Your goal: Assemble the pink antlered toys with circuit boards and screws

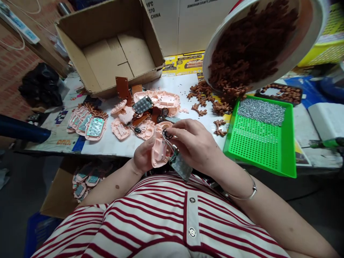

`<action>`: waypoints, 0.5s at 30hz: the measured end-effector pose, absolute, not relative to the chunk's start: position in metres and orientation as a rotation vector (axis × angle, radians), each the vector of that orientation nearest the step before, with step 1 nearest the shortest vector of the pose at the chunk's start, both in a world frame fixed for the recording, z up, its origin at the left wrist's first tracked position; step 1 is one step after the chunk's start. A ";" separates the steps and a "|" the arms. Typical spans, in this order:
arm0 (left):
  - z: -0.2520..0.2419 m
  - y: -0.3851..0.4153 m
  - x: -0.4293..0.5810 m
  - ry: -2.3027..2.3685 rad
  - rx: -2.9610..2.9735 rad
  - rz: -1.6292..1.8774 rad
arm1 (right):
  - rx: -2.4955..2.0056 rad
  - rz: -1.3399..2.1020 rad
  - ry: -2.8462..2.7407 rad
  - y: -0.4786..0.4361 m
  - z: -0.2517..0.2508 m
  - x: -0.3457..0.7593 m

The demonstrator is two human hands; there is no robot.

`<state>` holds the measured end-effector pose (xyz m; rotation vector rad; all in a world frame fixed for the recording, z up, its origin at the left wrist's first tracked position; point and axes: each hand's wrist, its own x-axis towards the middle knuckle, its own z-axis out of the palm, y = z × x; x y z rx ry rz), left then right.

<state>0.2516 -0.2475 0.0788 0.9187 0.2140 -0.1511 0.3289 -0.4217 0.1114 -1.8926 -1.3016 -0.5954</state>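
I have 1 pink shell (158, 154) in my hands, 1 round black speaker (168, 134) at its upper end and 1 circuit board (181, 166) hanging below my fingers beside thin wires (171, 146). My left hand (143, 156) is curled around the shell's left side, thumb on the rim; my right hand (199, 143) is nearly closed, fingertips pinching the speaker. The shell sits just off the table (107, 147) edge, in front of my striped shirt (150, 215), its hollow face up.

It is pale, matte plastic with a rounded outline, raised rim and small posts inside; the board is flat, grey-green and rectangular.

On the table, 2 more black speakers (162, 114) lie near loose pink shells. There is 1 open box (113, 53) of creased brown cardboard, 1 tipped white bucket (313, 25) spilling branching brown pieces (249, 46), and 1 green tray (258, 143), its plastic floor full of holes, with shiny silver bits (262, 111) heaped at the far end.
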 end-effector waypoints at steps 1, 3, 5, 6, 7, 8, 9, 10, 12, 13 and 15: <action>0.082 -0.249 0.252 0.209 0.879 -0.161 | -1.872 -0.523 -1.290 -0.423 0.111 0.329; 0.087 -0.252 0.253 0.185 0.820 -0.194 | -1.830 -0.411 -1.254 -0.423 0.110 0.329; 0.090 -0.255 0.253 0.173 0.810 -0.221 | -1.824 -0.431 -1.195 -0.423 0.108 0.328; 0.090 -0.256 0.254 0.173 0.812 -0.216 | -1.837 -0.482 -1.164 -0.422 0.106 0.327; 0.089 -0.256 0.254 0.177 0.814 -0.205 | -1.857 -0.539 -1.141 -0.421 0.104 0.327; 0.088 -0.257 0.254 0.181 0.814 -0.193 | -1.877 -0.594 -1.131 -0.420 0.103 0.326; 0.087 -0.257 0.254 0.184 0.814 -0.187 | -1.895 -0.643 -1.133 -0.419 0.101 0.325; 0.086 -0.256 0.254 0.186 0.816 -0.189 | -1.906 -0.687 -1.145 -0.419 0.100 0.325; 0.084 -0.255 0.254 0.192 0.828 -0.193 | -1.915 -0.770 -1.166 -0.419 0.100 0.324; 0.083 -0.254 0.254 0.197 0.837 -0.187 | -1.916 -0.805 -1.166 -0.420 0.100 0.324; 0.082 -0.254 0.254 0.206 0.849 -0.175 | -1.915 -0.854 -1.158 -0.421 0.100 0.324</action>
